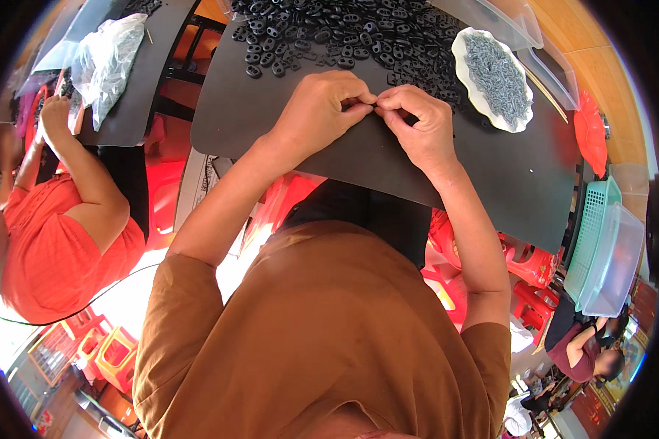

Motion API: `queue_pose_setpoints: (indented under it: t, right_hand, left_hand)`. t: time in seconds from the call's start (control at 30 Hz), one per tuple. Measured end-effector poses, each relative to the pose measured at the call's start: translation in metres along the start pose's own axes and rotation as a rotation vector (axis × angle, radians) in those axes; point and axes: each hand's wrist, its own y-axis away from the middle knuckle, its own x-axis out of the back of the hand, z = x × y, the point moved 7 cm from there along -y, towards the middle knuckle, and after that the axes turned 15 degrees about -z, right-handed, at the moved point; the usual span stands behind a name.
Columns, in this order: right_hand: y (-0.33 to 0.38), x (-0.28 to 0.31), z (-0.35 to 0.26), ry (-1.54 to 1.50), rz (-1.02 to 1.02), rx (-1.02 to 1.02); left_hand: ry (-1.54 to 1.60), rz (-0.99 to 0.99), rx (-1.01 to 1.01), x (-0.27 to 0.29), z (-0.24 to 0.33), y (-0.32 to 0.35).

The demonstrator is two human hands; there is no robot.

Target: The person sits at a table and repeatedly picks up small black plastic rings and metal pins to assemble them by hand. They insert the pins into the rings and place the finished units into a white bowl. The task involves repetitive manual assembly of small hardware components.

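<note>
My left hand (322,110) and my right hand (417,121) meet over a black table top (344,157), fingertips pinched together on a small dark part that is mostly hidden between them. Just beyond the hands lies a wide heap of small black oval plastic pieces (337,33). To the right of the heap stands a white dish (461,47) filled with small grey metal pieces (498,77).
A clear plastic box (545,51) sits behind the dish, with an orange-red item (589,135) at the table's right edge. A green basket and clear tub (604,249) stand lower right. At the left, a person in an orange shirt (51,234) works at another black table (143,80) holding a plastic bag (106,62).
</note>
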Motion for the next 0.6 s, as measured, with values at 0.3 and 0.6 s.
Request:
queue_pose_setpoints:
  t: [0.3,0.6]
  right_hand:
    - [-0.0005,0.0014,-0.0021,0.012,0.008,0.008]
    - [-0.0010,-0.0003,0.0012,0.056,-0.002,0.046]
  left_hand:
    - [0.035,-0.013,0.020,-0.0017,-0.0028,0.0005]
    - [-0.029,-0.036,-0.009,-0.0027,0.0010,-0.0008]
